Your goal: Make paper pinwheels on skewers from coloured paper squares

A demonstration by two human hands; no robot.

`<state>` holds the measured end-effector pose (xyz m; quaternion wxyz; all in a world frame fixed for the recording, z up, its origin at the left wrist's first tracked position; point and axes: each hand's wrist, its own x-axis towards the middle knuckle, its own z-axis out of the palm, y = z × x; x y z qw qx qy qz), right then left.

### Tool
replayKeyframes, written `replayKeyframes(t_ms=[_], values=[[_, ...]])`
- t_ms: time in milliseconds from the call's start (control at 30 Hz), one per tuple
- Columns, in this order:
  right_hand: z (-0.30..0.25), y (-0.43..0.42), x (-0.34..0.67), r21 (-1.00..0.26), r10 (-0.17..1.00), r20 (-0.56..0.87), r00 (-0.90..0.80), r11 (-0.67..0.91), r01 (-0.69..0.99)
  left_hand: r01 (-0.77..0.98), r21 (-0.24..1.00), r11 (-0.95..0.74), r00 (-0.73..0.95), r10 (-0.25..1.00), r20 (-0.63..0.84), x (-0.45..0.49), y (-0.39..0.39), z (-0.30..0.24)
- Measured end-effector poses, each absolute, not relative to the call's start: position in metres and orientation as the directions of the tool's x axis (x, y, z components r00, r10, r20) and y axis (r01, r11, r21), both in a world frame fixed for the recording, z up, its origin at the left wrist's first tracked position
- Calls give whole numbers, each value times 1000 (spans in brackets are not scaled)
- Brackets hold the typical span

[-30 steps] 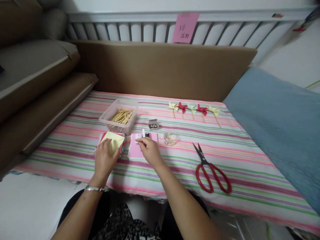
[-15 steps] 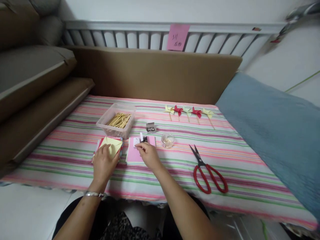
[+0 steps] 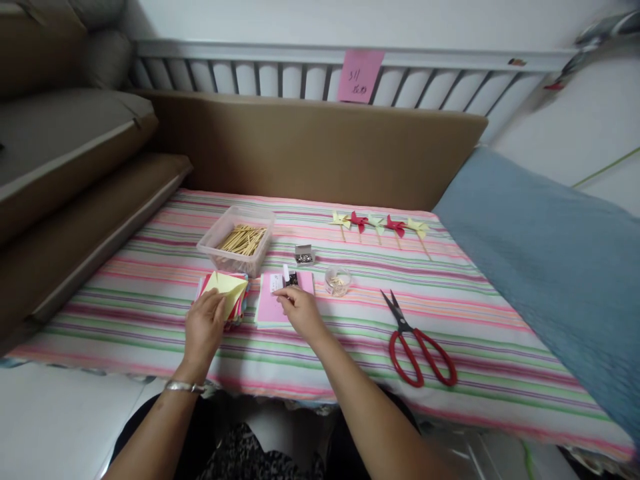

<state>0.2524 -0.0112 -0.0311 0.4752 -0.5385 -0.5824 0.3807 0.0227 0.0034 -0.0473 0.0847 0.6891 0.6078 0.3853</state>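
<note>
My left hand (image 3: 206,323) pinches the near edge of a yellow paper square (image 3: 231,285), which is tilted up over a stack of coloured paper (image 3: 241,316). Creases or cuts run from its corners. Over a pink paper stack (image 3: 273,310), my right hand (image 3: 299,308) has thumb and forefinger pressed together; what lies between them is too small to make out. Just beyond those fingertips is a small open box (image 3: 276,283) with dark little pieces in it. A second small box (image 3: 305,257) of metal pieces stands behind.
A clear tub (image 3: 213,250) of wooden sticks stands at the back left. Right of my right hand are a round clear cup (image 3: 338,281) with small pale pieces and red-handled scissors (image 3: 411,347). Several finished paper pinwheels (image 3: 397,225) lie at the back by a brown board (image 3: 300,147).
My left hand has drawn back slightly and raised the yellow paper's near side off the stack. The right hand has hardly moved; the whole view has shifted a little.
</note>
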Motion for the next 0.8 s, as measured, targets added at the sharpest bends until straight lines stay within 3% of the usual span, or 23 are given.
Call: replayKeyframes(t_ms=[133, 267, 367, 467, 567, 667, 733, 800], values=[[-30, -14, 254, -970, 990, 131, 46, 118, 214, 753, 605, -260, -77, 878, 473, 20, 4, -45], [-20, -21, 250, -993, 997, 54, 52, 48, 105, 808, 486, -334, -48, 784, 619, 21, -3, -31], [-9, -27, 245, -991, 996, -88, -33, -91, -97, 804, 372, -465, 80, 703, 706, 30, -17, -21], [-1, -33, 241, -867, 943, -250, -222, -320, -381, 746, 272, -607, 248, 633, 734, 43, -32, -21], [-3, -34, 240, -826, 937, -285, -203, -347, -444, 668, 251, -701, 360, 600, 715, 56, -40, -27], [-9, -31, 245, -853, 960, -275, -54, -269, -447, 601, 404, -690, 268, 650, 711, 67, -41, -30], [-12, -29, 251, -865, 967, -252, 24, -214, -455, 506, 619, -601, 96, 753, 651, 74, -40, -30], [-13, -27, 255, -875, 970, -226, 89, -162, -456, 281, 843, -458, -55, 869, 491, 80, -40, -30]])
